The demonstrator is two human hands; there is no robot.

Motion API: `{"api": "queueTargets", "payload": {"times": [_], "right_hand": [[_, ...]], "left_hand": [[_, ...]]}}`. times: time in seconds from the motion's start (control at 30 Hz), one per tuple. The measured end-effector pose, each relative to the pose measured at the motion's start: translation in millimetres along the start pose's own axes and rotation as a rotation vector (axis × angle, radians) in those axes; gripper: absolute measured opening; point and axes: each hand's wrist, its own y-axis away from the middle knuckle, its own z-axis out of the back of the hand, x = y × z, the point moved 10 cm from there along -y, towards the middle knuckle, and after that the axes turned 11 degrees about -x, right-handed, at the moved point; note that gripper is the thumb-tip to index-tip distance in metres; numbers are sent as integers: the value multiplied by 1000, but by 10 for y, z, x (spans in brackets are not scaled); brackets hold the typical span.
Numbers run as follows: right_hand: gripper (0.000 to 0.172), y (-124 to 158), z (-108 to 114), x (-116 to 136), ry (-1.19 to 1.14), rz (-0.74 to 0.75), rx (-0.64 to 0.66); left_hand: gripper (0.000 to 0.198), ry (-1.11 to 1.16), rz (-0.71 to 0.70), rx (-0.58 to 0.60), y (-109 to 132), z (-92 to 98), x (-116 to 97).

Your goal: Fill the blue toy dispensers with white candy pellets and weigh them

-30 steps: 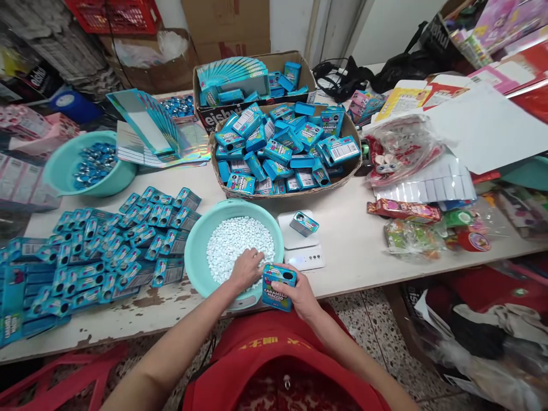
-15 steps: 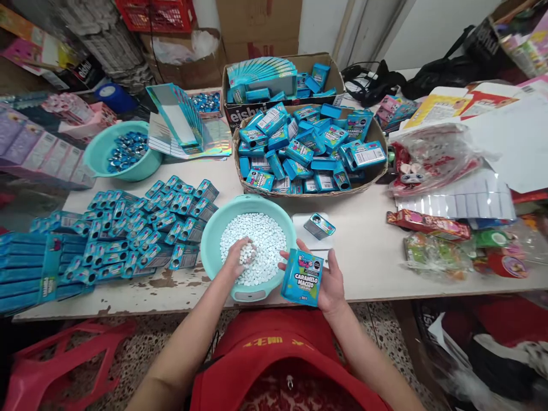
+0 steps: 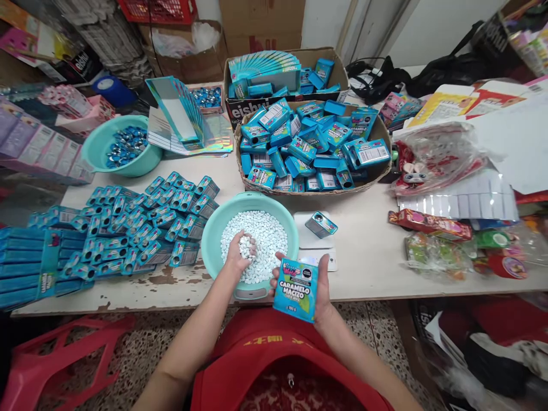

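My left hand (image 3: 238,252) is cupped round a heap of small white candies (image 3: 247,248), just above the turquoise basin (image 3: 209,251). More loose white candies (image 3: 269,234) fill the basin's bottom. In my right hand (image 3: 324,285) is a blue candy box (image 3: 296,290) lettered "Caramelo Macizo", its front facing up. The fingers reach behind it and the thumb lies along its right side. Just beyond, a small blue box with a round hole (image 3: 321,224) rests on a white scale (image 3: 303,242).
Rows of small blue boxes (image 3: 145,222) cover the table's left part. Behind the basin stands a carton (image 3: 314,187) heaped with blue boxes. Another turquoise bowl (image 3: 145,162) holds shiny blue pieces. Plastic-wrapped goods (image 3: 436,257) lie at the right.
My left hand has turned more palm-up and lifted slightly, with white candies in it. My right hand has brought the box a little nearer my body and to the left.
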Motion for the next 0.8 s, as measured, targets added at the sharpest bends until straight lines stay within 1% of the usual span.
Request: {"api": "queueTargets", "payload": {"times": [0.07,0.13,0.2,0.27,0.33,0.4,0.47,0.53,0.6,0.67,0.73,0.8], "right_hand": [[103,-72,23,189,13,89,-21],[95,-161,67,352,66,168,-57],[86,-244,85,479,139,234,-74],[79,-310,66,571,220,295,-66],[76,-359,60,632,322,359,-94],[70,-397,67,648,479,413,-161],[55,-412,51,644,663,483,-229],[42,-389,-25,657,844,608,-269],[35,-327,-134,688,984,773,-295],[33,-264,-231,705,1090,909,-314],[33,-225,-283,716,1159,990,-335],[34,-200,-302,735,1204,1040,-363]], "left_hand": [[19,-6,-2,-30,0,7,-27],[19,-15,-26,-35,39,-29,-85],[19,-30,-71,7,139,-135,-174],[19,-38,-117,60,299,-273,-275],[18,-30,-149,108,497,-418,-368],[17,-18,-180,159,702,-566,-445],[17,-13,-230,201,875,-695,-503],[19,-14,-319,213,983,-776,-552],[21,-18,-445,194,1025,-802,-596],[24,-34,-573,167,1025,-797,-618],[26,-49,-666,127,998,-762,-616],[27,-52,-723,75,969,-709,-610]]}}
